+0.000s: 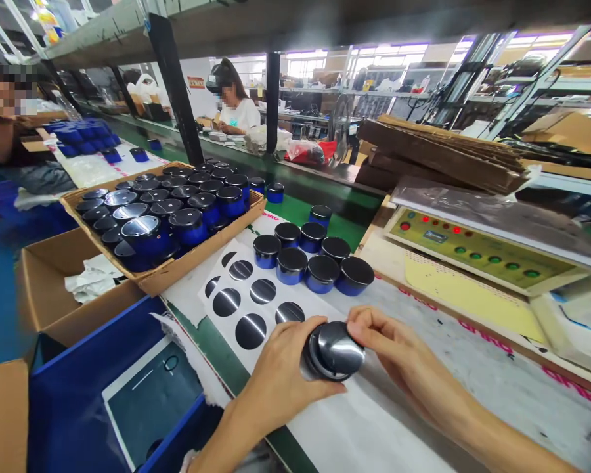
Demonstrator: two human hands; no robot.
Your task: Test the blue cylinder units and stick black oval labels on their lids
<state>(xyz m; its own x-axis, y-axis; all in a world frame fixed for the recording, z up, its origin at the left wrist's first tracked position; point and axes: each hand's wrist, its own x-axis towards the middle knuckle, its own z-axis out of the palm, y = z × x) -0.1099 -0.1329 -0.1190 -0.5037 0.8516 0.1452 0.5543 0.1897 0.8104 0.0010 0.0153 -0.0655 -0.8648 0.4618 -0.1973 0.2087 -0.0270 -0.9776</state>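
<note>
My left hand (288, 364) is wrapped around a round blue-and-black canister (313, 360), its top facing up. Between the fingertips of my right hand (394, 345) is the edge of a shiny black round sticker (343, 348). The sticker lies over most of the canister's top, off to the right; whether it is stuck down I cannot tell. A white sticker sheet (270, 332) with several black round stickers lies just beyond my left hand. Behind both hands stand several blue canisters (291, 264) with black tops, grouped on the table.
A cardboard tray (199, 261) full of blue canisters sits at left. Below it are an open cardboard box (54, 279) and a blue bin (73, 394). A machine with lit buttons (473, 246) stands at right. Other people sit at the far side and far left.
</note>
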